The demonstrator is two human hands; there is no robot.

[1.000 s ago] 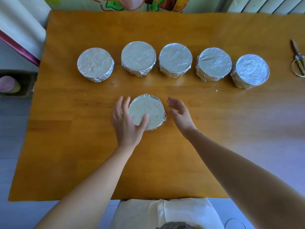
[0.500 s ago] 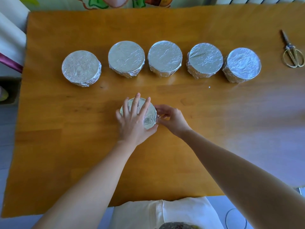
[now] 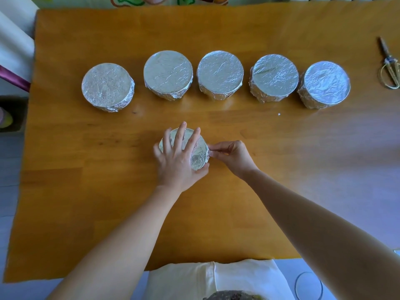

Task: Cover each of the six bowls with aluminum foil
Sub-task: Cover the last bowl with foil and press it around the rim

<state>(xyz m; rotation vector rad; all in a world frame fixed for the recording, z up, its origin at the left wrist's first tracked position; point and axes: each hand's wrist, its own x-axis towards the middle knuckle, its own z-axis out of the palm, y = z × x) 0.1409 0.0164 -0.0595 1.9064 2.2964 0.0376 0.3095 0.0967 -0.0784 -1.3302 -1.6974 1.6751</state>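
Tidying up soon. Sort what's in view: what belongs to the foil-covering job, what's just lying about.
Job: near foil-covered bowl, left hand flat on it, right hand pinching its foil edge; five covered bowls behind.
Lying about: scissors, small white scrap.

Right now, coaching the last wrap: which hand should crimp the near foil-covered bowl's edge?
Right: the right hand pinches the rim of the near round foil-covered bowl, and the left hand lies flat on top, steadying it.
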